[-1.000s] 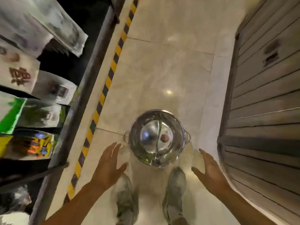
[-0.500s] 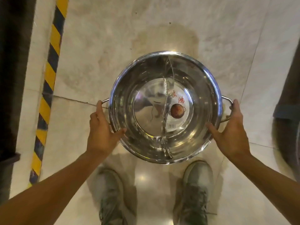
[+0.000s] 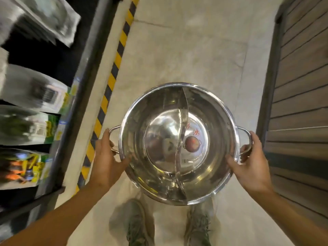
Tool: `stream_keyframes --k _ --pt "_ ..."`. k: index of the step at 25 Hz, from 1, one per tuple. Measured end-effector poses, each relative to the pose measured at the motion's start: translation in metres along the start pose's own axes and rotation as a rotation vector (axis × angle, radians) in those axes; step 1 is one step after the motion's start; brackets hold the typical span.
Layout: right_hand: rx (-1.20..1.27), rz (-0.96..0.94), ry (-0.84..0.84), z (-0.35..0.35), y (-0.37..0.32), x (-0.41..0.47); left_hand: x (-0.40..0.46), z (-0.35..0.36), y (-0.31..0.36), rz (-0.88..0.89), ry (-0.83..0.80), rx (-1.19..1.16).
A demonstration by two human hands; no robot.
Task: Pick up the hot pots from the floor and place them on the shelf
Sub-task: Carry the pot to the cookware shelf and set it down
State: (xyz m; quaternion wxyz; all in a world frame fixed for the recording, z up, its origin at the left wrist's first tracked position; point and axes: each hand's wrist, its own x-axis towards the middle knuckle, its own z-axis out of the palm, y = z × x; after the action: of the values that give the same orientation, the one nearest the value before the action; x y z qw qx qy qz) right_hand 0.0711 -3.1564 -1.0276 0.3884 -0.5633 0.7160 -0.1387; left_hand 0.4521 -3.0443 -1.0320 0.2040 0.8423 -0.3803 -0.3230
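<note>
Both hands are on the divided hot pot point(image 3: 177, 144), and it's up in the air, held level in front of the person, well above the tiled floor point(image 3: 186, 50). The left hand point(image 3: 106, 160) is clenched on the left loop handle point(image 3: 113, 137), fingers curled round the wire from outside, thumb pressed against the pot's outer wall just below the rim. Over on the other side, the right hand point(image 3: 252, 164) has the same grip on the right loop handle point(image 3: 245, 139), fingers hooked through, thumb lying along the rim.

It's shiny stainless steel, round and wide, with a curved divider point(image 3: 181, 139) running front to back and splitting it into two compartments. In the right-hand compartment there's a label point(image 3: 192, 144) stuck to the base, red characters and a round picture on it. The inside looks bare apart from that.

Directly below the pot's near edge, two grey-green shoes point(image 3: 138, 226) stand on the pale floor. A yellow-and-black hazard stripe point(image 3: 113, 75) runs along the floor to the left, and beside it a dark metal shelf point(image 3: 79, 89) with packaged goods point(image 3: 30, 89) on several levels, all blurred. On the right, a grey slatted wall point(image 3: 301, 95) runs alongside the floor.
</note>
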Motion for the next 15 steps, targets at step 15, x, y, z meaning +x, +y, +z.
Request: stream_keyframes --k 15 --pt "0.064 -0.424 0.092 -0.332 -0.411 -0.242 -0.198 -0.472 0.274 0.314 0.171 0.009"
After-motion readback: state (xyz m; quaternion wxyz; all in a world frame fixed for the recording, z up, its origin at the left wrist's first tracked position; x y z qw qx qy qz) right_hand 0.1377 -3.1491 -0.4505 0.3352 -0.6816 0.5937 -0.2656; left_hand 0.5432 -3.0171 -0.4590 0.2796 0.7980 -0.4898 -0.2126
